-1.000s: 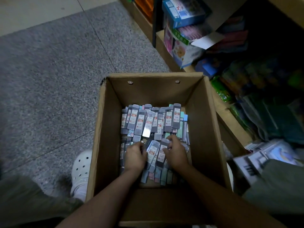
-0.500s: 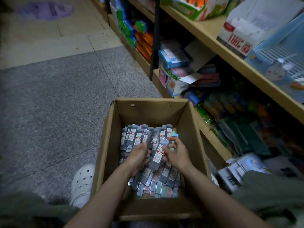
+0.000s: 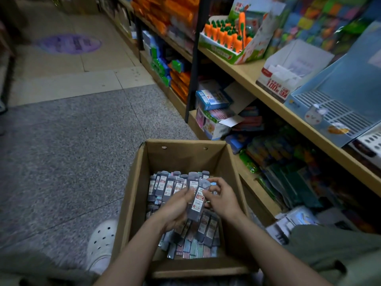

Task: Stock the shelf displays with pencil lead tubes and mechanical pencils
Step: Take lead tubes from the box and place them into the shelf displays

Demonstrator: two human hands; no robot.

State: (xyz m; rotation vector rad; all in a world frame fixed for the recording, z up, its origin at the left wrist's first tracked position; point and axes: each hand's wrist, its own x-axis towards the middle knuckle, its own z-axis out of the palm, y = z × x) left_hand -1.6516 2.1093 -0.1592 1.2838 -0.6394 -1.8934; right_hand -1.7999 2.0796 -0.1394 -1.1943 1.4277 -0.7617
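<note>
An open cardboard box [image 3: 136, 195] stands on the floor, filled with several grey pencil lead tubes [image 3: 165, 187] bearing red and white labels. Above the pile, my left hand [image 3: 175, 207] grips a small bunch of lead tubes [image 3: 198, 201] from the left side. My right hand [image 3: 221, 196] pinches the top end of the same bunch with curled fingers. On the wooden shelf to the right sits a white lead-tube display box [image 3: 288, 69] with a red 100 label.
A wooden shelf [image 3: 274, 104] runs along the right with a carrot-pen display [image 3: 231, 40] and a blue basket [image 3: 338, 106]. Lower shelves hold packed stationery. My white clog [image 3: 102, 242] rests left of the box. Grey speckled floor [image 3: 72, 162] lies to the left.
Both hands have lifted a bunch of lead tubes up out of the pile. My view has tilted upward, bringing the shelf displays into sight.
</note>
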